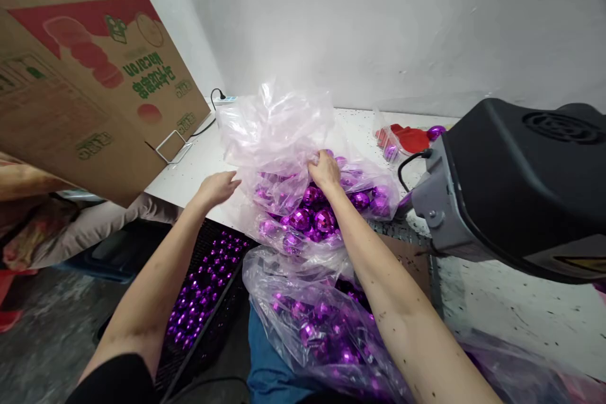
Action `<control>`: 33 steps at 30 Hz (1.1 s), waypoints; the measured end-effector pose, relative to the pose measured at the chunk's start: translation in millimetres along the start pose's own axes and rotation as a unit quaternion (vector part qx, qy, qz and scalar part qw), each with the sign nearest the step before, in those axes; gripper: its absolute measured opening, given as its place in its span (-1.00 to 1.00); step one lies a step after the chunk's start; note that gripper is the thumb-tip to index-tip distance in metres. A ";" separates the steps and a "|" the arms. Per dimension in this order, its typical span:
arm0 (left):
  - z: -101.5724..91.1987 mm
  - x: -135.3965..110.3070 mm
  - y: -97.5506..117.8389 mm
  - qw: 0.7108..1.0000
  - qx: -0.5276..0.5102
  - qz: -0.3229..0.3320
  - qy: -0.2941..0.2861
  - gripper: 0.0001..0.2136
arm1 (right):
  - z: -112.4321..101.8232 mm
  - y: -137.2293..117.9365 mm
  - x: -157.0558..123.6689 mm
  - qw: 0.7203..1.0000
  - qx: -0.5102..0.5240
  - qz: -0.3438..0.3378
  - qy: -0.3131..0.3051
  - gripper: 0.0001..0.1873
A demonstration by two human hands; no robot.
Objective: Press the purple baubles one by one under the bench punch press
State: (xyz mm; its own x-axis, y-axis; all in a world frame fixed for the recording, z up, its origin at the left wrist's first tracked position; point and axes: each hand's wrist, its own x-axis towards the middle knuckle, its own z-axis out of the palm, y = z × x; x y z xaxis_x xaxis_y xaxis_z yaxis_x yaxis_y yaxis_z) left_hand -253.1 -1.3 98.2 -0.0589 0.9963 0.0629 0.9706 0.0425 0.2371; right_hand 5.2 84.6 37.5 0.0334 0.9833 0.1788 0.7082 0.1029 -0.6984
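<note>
A clear plastic bag (274, 132) full of shiny purple faceted balls (315, 218) lies on the white table (199, 164). My right hand (324, 170) reaches into the bag's mouth, fingers curled among the balls and the plastic film; what it grips is hidden. My left hand (218, 188) rests at the bag's left side, fingers stretched out toward the plastic. A second bag of purple balls (322, 328) sits lower, on my lap.
A large cardboard box (89, 76) leans at the left. A black crate (203, 284) holding purple balls stands below the table edge. A black and grey machine (516, 183) fills the right. Red pieces and a small bag (407, 137) lie at the back, and a power strip (225, 100).
</note>
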 end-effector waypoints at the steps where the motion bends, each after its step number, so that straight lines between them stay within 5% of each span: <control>1: 4.3 -23.5 2.0 0.999 0.018 -0.005 0.031 -0.74 | -2.3 -3.2 -2.5 1.000 0.008 -0.014 0.005 -0.50; 4: 27.6 -89.7 30.5 0.978 -0.028 0.090 0.184 -0.71 | -14.5 -11.6 -25.3 0.996 0.033 -0.076 0.018 -0.33; 7: 61.4 -122.7 73.8 0.951 -0.125 0.254 0.125 -0.72 | -37.5 -13.7 -76.2 0.990 0.050 -0.131 0.029 -0.20; 9: 84.1 -121.5 94.3 0.946 -0.120 0.290 0.076 -0.70 | -59.6 -7.8 -122.0 0.986 0.054 -0.151 0.034 -0.22; 14: 112.7 -88.1 101.4 0.976 -0.059 0.207 0.024 -0.52 | -121.4 37.9 -233.6 0.985 0.051 -0.166 -0.002 -0.58; 18: 95.1 -82.0 98.9 0.963 -0.237 0.126 -0.032 -0.46 | -158.2 83.6 -284.5 0.992 0.073 -0.091 -0.057 -0.69; 20: 80.0 -91.0 104.1 0.906 -0.412 0.070 -0.064 -0.46 | -172.2 100.4 -296.7 0.993 0.083 -0.061 -0.060 -0.70; 23: 66.6 -114.5 121.1 0.753 -0.644 0.003 -0.137 -0.54 | -188.9 114.1 -304.9 0.994 0.095 -0.031 -0.045 -0.69; 27: 82.3 -144.4 154.2 0.586 -0.759 -0.044 -0.280 -0.56 | -205.4 113.8 -306.8 0.991 0.123 0.019 -0.045 -0.64; 30: 108.5 -155.6 178.4 0.530 -0.776 -0.070 -0.334 -0.53 | -220.3 111.1 -304.4 0.988 0.145 0.049 -0.027 -0.63; 33: 132.2 -158.6 197.7 0.546 -0.768 -0.075 -0.326 -0.48 | -240.6 113.9 -300.8 0.981 0.162 0.095 0.056 -0.63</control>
State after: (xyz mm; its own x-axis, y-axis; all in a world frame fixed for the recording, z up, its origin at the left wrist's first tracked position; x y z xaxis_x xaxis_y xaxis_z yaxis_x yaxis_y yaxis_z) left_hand -20.9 -141.0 7.0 0.4711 0.8260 -0.3096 -0.4031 0.5137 0.7573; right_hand 245.6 -235.5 71.0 0.2332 0.9685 0.0876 0.4221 -0.0197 -0.9063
